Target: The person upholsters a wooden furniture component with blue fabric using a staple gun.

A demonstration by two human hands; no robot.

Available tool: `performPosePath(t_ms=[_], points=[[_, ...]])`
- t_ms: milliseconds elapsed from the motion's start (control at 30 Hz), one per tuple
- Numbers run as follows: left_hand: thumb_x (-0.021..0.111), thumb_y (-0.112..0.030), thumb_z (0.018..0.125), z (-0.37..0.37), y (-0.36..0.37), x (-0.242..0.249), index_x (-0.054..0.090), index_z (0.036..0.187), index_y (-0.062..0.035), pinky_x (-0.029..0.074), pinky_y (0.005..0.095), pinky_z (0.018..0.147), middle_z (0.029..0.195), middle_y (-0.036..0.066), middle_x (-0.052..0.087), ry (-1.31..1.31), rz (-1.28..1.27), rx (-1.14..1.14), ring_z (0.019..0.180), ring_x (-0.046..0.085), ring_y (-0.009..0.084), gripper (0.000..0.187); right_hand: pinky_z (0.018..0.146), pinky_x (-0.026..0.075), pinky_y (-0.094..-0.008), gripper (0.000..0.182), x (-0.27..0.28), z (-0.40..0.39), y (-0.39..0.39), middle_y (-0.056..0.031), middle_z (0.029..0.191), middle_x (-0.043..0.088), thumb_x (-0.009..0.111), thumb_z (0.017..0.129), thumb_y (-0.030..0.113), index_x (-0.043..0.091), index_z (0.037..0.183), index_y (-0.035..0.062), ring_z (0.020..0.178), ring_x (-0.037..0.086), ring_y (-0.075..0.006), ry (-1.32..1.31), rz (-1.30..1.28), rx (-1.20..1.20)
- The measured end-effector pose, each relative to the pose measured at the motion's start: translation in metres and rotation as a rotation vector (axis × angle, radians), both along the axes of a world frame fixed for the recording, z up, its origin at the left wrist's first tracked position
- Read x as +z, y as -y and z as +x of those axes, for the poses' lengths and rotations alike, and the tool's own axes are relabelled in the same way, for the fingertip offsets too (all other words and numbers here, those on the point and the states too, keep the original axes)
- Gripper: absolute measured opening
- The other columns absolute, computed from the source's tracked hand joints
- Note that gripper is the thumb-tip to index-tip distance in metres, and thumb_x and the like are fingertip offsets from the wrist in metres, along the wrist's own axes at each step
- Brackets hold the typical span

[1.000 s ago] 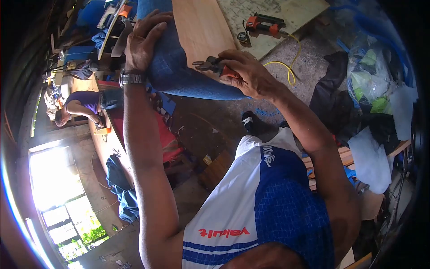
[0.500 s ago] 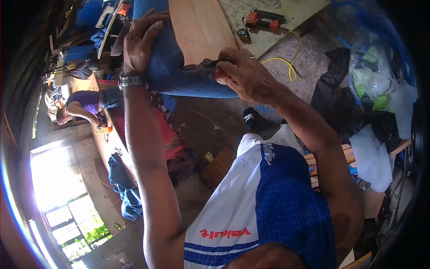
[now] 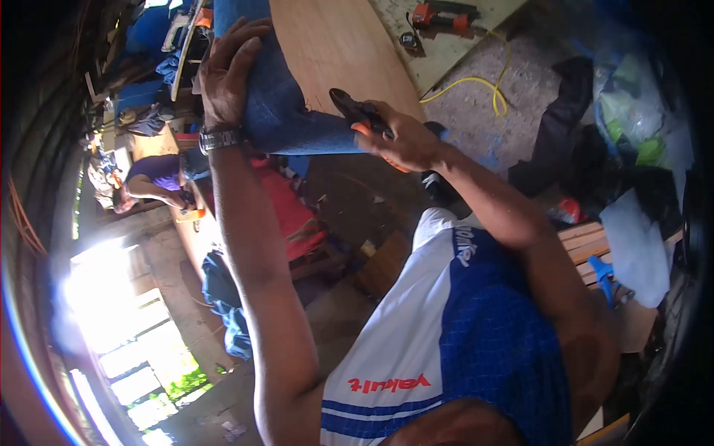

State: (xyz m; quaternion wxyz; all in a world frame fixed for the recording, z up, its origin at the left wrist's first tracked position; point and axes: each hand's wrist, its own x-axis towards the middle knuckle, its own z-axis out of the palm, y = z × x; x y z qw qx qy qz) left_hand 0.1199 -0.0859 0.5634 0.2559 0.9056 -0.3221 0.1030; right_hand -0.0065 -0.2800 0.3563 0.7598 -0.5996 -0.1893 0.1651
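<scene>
My right hand (image 3: 409, 141) is closed around pliers (image 3: 348, 104) with dark jaws and orange-red handles. The jaws point up and left, just over the lower part of a plywood panel (image 3: 338, 44). Blue denim fabric (image 3: 271, 104) covers the panel's left side and lower end, with an uneven edge lying on the wood. On the denim at the upper left rests my left hand (image 3: 227, 70), fingers extended and holding nothing. A watch is on that wrist.
A red-and-black nail gun (image 3: 446, 18) with a yellow hose (image 3: 487, 82) and a tape measure (image 3: 409, 41) lie on a board at the top. Another person (image 3: 156, 177) bends over a bench at left. Plastic bags (image 3: 628, 111) and wood strips (image 3: 584, 245) are at right.
The pliers' jaws have lifted off the denim edge and now point up and left, as my right hand turned slightly. My left hand stays on the denim. The whole view has shifted a little.
</scene>
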Motion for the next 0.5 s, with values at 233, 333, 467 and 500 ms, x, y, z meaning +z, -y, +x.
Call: performPosePath(t_ms=[233,333,467,500], points=[[0.060,-0.022,0.092,-0.002,0.001,-0.001,0.073,0.110,-0.0061,0.018,0.0435,0.118,0.120,0.007,0.070,-0.088,-0.062,0.011,0.137,0.044,0.0271,0.027,0.086,0.051,-0.0424,0.066,-0.010,-0.010,0.022,-0.0178,0.109,0.059,0.080,0.077,0.023,0.048,0.132,0.0039,0.103,0.061,-0.0350,0.413,-0.534,-0.389],[0.059,-0.021,0.092,-0.001,0.001,-0.001,0.073,0.111,-0.0050,0.019,0.0429,0.118,0.120,0.008,0.070,-0.097,-0.058,0.014,0.137,0.044,0.0276,0.028,0.073,0.054,-0.0352,0.043,-0.015,-0.010,0.036,-0.0113,0.095,0.066,0.074,0.086,0.019,0.056,0.121,0.0021,0.078,0.066,-0.0271,0.355,-0.350,-0.393],[0.059,-0.020,0.092,-0.002,0.001,-0.003,0.072,0.112,-0.0046,0.022,0.0426,0.118,0.122,0.010,0.069,-0.113,-0.087,0.008,0.137,0.043,0.0278,0.029,0.072,0.055,-0.0321,0.034,-0.027,-0.020,0.029,-0.0085,0.094,0.067,0.071,0.092,0.024,0.058,0.115,0.0021,0.080,0.065,-0.0156,0.010,-0.063,-0.577],[0.059,-0.020,0.092,-0.002,0.002,-0.002,0.072,0.112,-0.0044,0.022,0.0425,0.118,0.123,0.010,0.068,-0.110,-0.079,0.011,0.138,0.043,0.0280,0.029,0.072,0.055,-0.0318,0.035,-0.026,-0.020,0.029,-0.0087,0.094,0.066,0.071,0.092,0.024,0.058,0.115,0.0020,0.080,0.066,-0.0157,-0.145,0.044,-0.536]])
